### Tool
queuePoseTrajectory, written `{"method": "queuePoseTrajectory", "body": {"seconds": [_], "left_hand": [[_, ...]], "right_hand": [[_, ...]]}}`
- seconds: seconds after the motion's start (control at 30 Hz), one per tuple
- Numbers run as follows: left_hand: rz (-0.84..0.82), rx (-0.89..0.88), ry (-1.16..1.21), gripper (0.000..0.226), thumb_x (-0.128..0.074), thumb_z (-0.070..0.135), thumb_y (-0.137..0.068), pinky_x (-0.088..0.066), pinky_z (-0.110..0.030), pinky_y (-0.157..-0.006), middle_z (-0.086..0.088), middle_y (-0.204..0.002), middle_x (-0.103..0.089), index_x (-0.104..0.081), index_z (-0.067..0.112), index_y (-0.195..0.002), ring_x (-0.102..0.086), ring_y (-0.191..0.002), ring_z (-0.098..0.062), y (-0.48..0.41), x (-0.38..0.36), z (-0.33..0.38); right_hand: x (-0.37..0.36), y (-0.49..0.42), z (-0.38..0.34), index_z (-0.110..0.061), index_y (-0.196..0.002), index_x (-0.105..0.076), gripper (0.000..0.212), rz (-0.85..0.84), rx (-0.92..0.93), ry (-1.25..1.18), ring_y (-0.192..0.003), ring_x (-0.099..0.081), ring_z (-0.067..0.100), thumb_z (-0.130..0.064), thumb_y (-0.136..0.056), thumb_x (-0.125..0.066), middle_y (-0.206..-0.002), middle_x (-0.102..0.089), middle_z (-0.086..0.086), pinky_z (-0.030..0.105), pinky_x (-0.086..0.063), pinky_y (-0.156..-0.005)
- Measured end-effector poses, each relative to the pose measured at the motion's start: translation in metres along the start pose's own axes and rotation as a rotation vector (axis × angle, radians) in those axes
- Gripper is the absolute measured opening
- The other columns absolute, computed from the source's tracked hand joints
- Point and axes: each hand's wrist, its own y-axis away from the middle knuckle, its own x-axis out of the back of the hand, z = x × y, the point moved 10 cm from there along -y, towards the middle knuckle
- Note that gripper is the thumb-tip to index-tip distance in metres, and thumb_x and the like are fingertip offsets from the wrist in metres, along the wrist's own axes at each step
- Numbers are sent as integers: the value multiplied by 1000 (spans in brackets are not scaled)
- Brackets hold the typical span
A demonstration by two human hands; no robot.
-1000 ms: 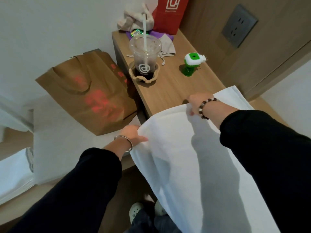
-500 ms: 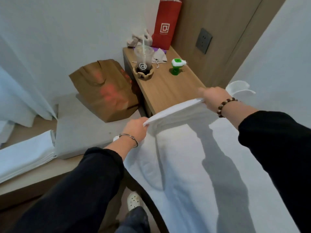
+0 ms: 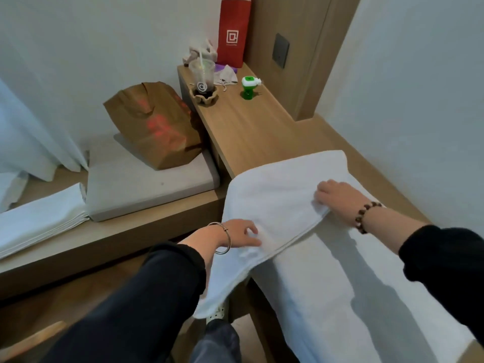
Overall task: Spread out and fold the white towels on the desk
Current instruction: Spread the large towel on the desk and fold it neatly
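A white towel (image 3: 277, 189) lies on the wooden desk (image 3: 243, 127), its far half folded back over the near half. The folded edge runs diagonally between my hands, and a corner hangs off the desk's left side. My left hand (image 3: 242, 235) pinches the folded edge at the near left corner. My right hand (image 3: 337, 196) grips the same edge at the right, with its fingers curled over the cloth. The rest of the towel stretches toward me over the desk.
At the desk's far end stand a drink cup with a straw (image 3: 202, 79), a green and white bottle (image 3: 248, 86), a red paper bag (image 3: 234, 32) and crumpled cloths. A brown paper bag (image 3: 154, 127) sits on a grey cushion (image 3: 149, 184) on the left. Folded white linen (image 3: 39, 221) lies on the bench.
Both hands lifted the towel's far edge, carried it back toward me and laid it down over the near half. The view has pulled back.
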Motion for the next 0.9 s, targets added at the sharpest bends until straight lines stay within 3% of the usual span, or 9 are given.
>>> {"method": "queuePoseTrajectory", "body": {"seconds": [0.1, 0.17, 0.27, 0.43, 0.53, 0.6, 0.7, 0.77, 0.9], "left_hand": [[303, 36, 210, 42, -53, 31, -94, -39, -26, -89, -5, -127, -53, -44, 21, -133, -53, -108, -21, -16, 26, -10], [406, 40, 267, 47, -51, 27, -95, -39, -31, -99, -7, -135, -46, -37, 21, -139, -50, -117, -24, -28, 35, -9], [545, 9, -61, 55, -45, 40, -95, -29, -39, -111, -11, -150, -27, -26, 27, -145, -29, -135, -28, -47, 49, 10], [516, -44, -375, 67, -24, 60, -94, 3, -50, -114, 0, -157, 20, 9, 37, -148, 19, -143, -27, -80, 36, 50], [544, -33, -414, 62, -10, 59, -94, 6, -50, -114, 1, -156, 22, 14, 36, -147, 22, -142, -26, -89, 31, 59], [562, -17, -434, 63, -6, 59, -94, 7, -50, -114, 0, -156, 21, 15, 34, -147, 23, -142, -26, -93, 26, 59], [586, -24, -504, 67, -8, 59, -93, 10, -48, -114, -3, -156, 23, 17, 29, -147, 25, -141, -26, -97, 18, 61], [588, -65, -532, 68, -11, 55, -93, 12, -47, -113, -4, -155, 24, 18, 26, -147, 26, -141, -25, -102, 17, 65], [551, -156, -610, 68, -13, 50, -94, 12, -44, -114, -4, -154, 25, 18, 23, -148, 25, -142, -24, -107, 14, 75]], "right_hand": [[-48, 5, 7, -18, -144, -27, 54, 6, -171, -217, -137, -26, 24, -9, -93, -44, -154, -18, 8, 33, -27, -107], [-62, 8, 28, -17, -145, -28, 61, 190, -450, -617, -135, -31, 28, -14, -89, -53, -152, -26, 10, 38, -30, -108], [-86, 22, 48, -15, -134, -44, 50, 457, -792, -996, -124, -42, 27, -14, -86, -58, -134, -47, 9, 40, -38, -103], [-69, -10, 27, -7, -92, -59, 20, 267, -392, -538, -91, -56, 31, 1, -75, -54, -92, -58, 9, 33, -40, -69], [-10, 6, 12, -7, -72, -60, 23, 646, 11, -77, -67, -55, 28, 13, -62, -55, -75, -56, 11, 33, -33, -62], [-11, 25, 45, -5, -77, -64, 31, 745, -175, -114, -74, -53, 29, 16, -55, -58, -84, -60, 15, 35, -34, -68], [-101, 70, 110, -11, -107, -55, 32, 460, -1037, -823, -87, -50, 28, -9, -76, -64, -103, -57, 10, 31, -37, -69], [-163, 93, 88, -9, -100, -54, 33, 190, -1481, -1361, -72, -54, 25, -39, -86, -59, -90, -61, 9, 30, -40, -60], [-186, 57, 58, -1, -88, -61, 25, 405, -1498, -2474, -57, -64, 24, -24, -94, -53, -68, -67, 14, 36, -56, -59]]}}
